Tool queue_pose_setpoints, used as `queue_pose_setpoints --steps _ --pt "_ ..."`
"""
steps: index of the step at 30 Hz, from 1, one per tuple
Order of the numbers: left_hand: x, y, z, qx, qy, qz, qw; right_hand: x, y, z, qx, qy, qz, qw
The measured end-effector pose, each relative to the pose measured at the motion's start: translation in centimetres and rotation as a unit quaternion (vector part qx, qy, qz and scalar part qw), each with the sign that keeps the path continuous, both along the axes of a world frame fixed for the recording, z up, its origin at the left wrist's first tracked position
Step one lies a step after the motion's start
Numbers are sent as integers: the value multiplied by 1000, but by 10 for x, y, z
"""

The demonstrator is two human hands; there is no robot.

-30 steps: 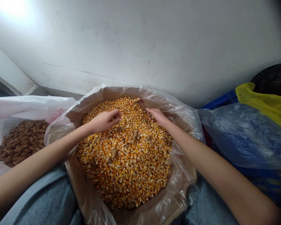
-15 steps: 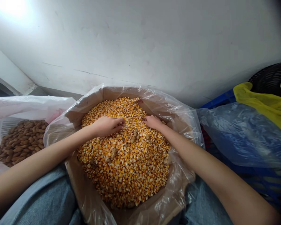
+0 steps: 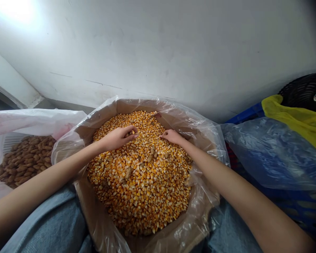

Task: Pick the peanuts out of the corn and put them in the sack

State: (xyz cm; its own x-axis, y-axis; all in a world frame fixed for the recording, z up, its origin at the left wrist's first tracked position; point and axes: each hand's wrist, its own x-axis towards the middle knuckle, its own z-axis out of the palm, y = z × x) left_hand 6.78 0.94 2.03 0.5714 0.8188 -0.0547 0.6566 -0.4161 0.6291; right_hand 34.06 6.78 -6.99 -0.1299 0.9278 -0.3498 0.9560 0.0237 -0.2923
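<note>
A large heap of corn kernels (image 3: 142, 189) fills a cardboard box lined with clear plastic. Several peanuts in their shells lie on the corn, among them one peanut (image 3: 127, 172) at the left and another peanut (image 3: 150, 158) near the middle. Over the upper left of the heap, my left hand (image 3: 118, 137) has thumb and fingers curled into a pinch; what they hold, if anything, is too small to name. My right hand (image 3: 171, 136) rests at the heap's upper right, its fingers closed near the kernels around something small and brownish that I cannot make out.
To the left stands a white bag (image 3: 37, 117) with almonds (image 3: 26, 158) inside. On the right, a blue plastic crate (image 3: 244, 114) carries a clear plastic bag (image 3: 274, 154), a yellow bag (image 3: 295, 116) and a black fan-like grille (image 3: 305, 88). A white wall (image 3: 158, 49) rises behind the box.
My left hand has lifted and shifted slightly left, its thumb and fingers now forming a rounder pinch. My right hand stays at nearly the same spot, fingers drawn together more.
</note>
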Motion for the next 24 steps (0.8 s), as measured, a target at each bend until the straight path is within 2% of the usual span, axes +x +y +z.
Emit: queue_pose_setpoints --steps 8,11,13,15,18,21,24 --pt "-3 1 -2 -13 -22 0 1000 -5 -2 -2 2 7 -13 1000" --pt "-4 4 1 -14 -57 17 998 0 2 5 10 0 -19 1000" --pt "-7 2 10 -12 -96 38 995 3 4 15 22 -7 -17 1000" --pt "-16 -8 23 -2 -134 68 989 -1 5 33 30 -2 -5 1000" --pt "-48 -35 38 33 -153 133 979 -20 1 75 18 60 25 998" --pt "-109 -67 40 56 -84 226 969 -57 -12 130 35 139 49 988" --pt "-185 -93 36 52 68 324 942 -114 -36 176 79 211 150 963"
